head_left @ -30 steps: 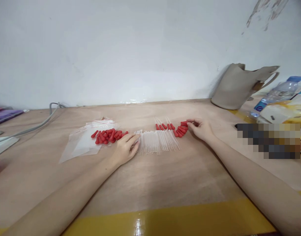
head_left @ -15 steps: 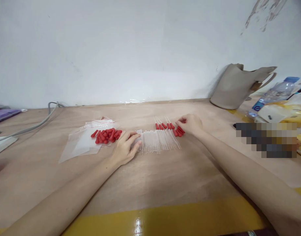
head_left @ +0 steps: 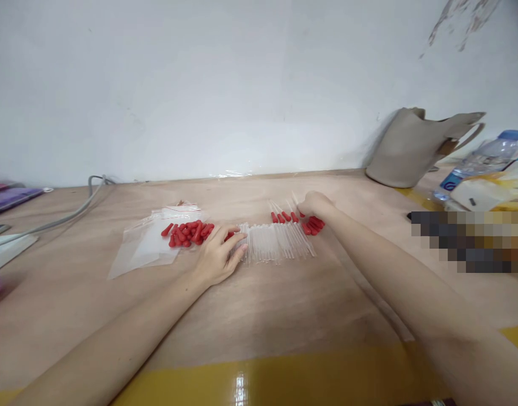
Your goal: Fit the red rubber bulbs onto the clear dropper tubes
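My left hand (head_left: 220, 254) rests at the left end of a row of clear thin tubes (head_left: 273, 243), fingers apart and thumb stretched out, gripping nothing visible. Beside it, red rubber bulbs (head_left: 187, 233) lie heaped on clear plastic bags. Beyond the row lie several droppers (head_left: 283, 217), clear tubes with red bulbs, their tubes pointing to the wall. My right hand (head_left: 314, 204) is closed at the rightmost dropper, its fingertips mostly hidden behind the hand. More red bulbs (head_left: 313, 225) lie just below that hand, at the right end of the row.
Clear zip bags (head_left: 144, 242) lie flat on the brown-covered table (head_left: 259, 316). A grey cable (head_left: 68, 217) runs along the left. On the right stand a beige bag (head_left: 405, 149) and a water bottle (head_left: 481, 163), with a blurred-out patch in front. A white wall rises behind.
My right hand has moved left and slightly away from me, from beside the loose red bulbs to the rightmost dropper. My left hand stays in place. The whole view has shifted slightly.
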The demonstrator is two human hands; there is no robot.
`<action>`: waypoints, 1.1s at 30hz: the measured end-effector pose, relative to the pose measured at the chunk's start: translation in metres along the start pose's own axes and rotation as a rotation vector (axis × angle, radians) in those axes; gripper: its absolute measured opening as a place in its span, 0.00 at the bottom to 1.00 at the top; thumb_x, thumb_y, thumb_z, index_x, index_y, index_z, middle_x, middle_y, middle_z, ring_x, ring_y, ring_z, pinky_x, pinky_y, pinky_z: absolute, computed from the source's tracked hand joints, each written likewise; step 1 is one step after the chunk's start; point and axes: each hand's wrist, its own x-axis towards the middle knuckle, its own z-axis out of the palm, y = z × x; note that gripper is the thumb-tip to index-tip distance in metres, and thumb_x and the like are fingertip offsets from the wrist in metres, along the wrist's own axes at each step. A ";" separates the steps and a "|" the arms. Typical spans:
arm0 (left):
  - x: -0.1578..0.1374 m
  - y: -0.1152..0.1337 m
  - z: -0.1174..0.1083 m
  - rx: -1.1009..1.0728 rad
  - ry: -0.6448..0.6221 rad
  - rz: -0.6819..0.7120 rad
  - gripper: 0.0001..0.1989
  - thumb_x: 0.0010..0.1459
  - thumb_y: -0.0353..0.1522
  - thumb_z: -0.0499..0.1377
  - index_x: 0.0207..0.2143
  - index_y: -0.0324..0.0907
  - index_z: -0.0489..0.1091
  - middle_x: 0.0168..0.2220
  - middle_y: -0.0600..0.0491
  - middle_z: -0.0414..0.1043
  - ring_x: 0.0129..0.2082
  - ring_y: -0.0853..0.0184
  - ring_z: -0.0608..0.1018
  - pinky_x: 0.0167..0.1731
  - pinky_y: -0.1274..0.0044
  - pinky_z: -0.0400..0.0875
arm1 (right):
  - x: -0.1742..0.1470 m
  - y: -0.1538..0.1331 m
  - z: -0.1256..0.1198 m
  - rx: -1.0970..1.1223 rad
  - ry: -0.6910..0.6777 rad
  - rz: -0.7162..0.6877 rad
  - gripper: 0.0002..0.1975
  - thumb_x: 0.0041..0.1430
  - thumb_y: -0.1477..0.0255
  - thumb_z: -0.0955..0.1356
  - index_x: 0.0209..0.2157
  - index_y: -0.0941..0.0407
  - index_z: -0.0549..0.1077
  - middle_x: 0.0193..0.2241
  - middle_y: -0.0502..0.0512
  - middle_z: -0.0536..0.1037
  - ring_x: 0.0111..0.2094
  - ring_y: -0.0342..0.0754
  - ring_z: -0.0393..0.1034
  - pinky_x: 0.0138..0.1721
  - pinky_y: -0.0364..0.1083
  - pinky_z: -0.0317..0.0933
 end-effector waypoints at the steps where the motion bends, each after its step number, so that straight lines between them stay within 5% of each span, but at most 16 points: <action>1: 0.000 0.000 0.000 0.003 0.002 0.005 0.11 0.57 0.32 0.53 0.42 0.42 0.67 0.41 0.47 0.67 0.41 0.62 0.69 0.40 0.68 0.67 | -0.004 -0.002 -0.004 -0.001 -0.005 0.011 0.11 0.42 0.70 0.68 0.12 0.55 0.67 0.12 0.52 0.65 0.23 0.48 0.66 0.27 0.47 0.55; 4: 0.001 0.000 0.000 0.025 0.019 0.015 0.12 0.56 0.32 0.54 0.44 0.42 0.67 0.42 0.47 0.66 0.42 0.61 0.69 0.42 0.67 0.67 | -0.025 -0.006 -0.015 0.027 0.007 -0.053 0.08 0.50 0.67 0.64 0.24 0.55 0.71 0.20 0.53 0.72 0.28 0.47 0.66 0.31 0.46 0.56; 7: 0.002 0.001 0.000 0.065 0.066 0.041 0.16 0.55 0.31 0.55 0.48 0.43 0.64 0.44 0.46 0.65 0.45 0.60 0.68 0.45 0.66 0.66 | -0.059 -0.005 -0.017 0.080 0.121 -0.417 0.12 0.53 0.68 0.64 0.38 0.56 0.70 0.27 0.53 0.74 0.34 0.48 0.64 0.36 0.47 0.55; 10: 0.004 0.006 -0.001 0.129 0.093 0.112 0.21 0.54 0.30 0.56 0.51 0.43 0.61 0.47 0.45 0.64 0.47 0.58 0.68 0.47 0.65 0.65 | -0.095 -0.001 -0.008 -0.026 0.198 -0.706 0.10 0.56 0.70 0.63 0.38 0.56 0.71 0.31 0.55 0.73 0.36 0.48 0.61 0.39 0.49 0.51; 13: 0.008 0.015 -0.001 0.200 0.052 0.214 0.19 0.55 0.31 0.57 0.50 0.44 0.63 0.47 0.46 0.66 0.48 0.57 0.69 0.47 0.64 0.66 | -0.118 -0.001 0.003 -0.073 0.262 -0.846 0.08 0.57 0.71 0.62 0.34 0.55 0.72 0.30 0.54 0.71 0.35 0.46 0.60 0.39 0.49 0.49; 21: 0.010 0.023 0.009 0.225 0.027 0.405 0.11 0.57 0.27 0.54 0.44 0.36 0.66 0.43 0.46 0.72 0.48 0.61 0.71 0.53 0.64 0.64 | -0.126 -0.011 0.013 0.047 0.281 -0.951 0.07 0.57 0.72 0.62 0.35 0.55 0.71 0.32 0.51 0.74 0.36 0.44 0.62 0.46 0.49 0.49; 27: 0.011 0.023 0.011 0.215 0.021 0.392 0.09 0.59 0.27 0.52 0.42 0.37 0.66 0.42 0.47 0.73 0.47 0.63 0.73 0.51 0.64 0.66 | -0.125 -0.010 0.018 0.069 0.291 -0.997 0.12 0.56 0.68 0.64 0.40 0.57 0.71 0.38 0.54 0.75 0.42 0.46 0.64 0.49 0.50 0.51; 33: 0.011 0.030 0.010 0.147 -0.015 0.358 0.07 0.58 0.26 0.52 0.39 0.36 0.67 0.40 0.48 0.73 0.45 0.65 0.74 0.53 0.67 0.65 | -0.121 -0.012 0.016 0.100 0.291 -1.073 0.07 0.57 0.72 0.63 0.34 0.57 0.73 0.32 0.53 0.77 0.37 0.45 0.67 0.42 0.48 0.58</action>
